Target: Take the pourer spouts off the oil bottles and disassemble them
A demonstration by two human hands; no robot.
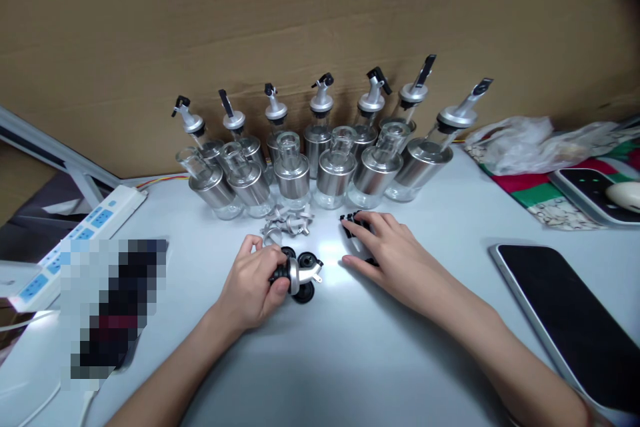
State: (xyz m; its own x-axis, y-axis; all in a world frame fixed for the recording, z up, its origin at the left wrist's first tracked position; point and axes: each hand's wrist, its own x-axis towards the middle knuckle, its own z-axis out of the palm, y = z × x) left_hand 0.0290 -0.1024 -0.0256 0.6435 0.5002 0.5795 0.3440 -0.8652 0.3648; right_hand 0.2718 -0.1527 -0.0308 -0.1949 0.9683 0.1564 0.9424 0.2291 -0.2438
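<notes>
Partly inside left grip, silver pourer

From where I stand, two bare arms enter from the near side. The left forearm slants toward the far right, and its left hand is curled into a grip, thumb pressing at the near side. The right forearm slants toward the far left; the right hand is palm down, fingers slightly bent, its thumb spread apart.
</notes>
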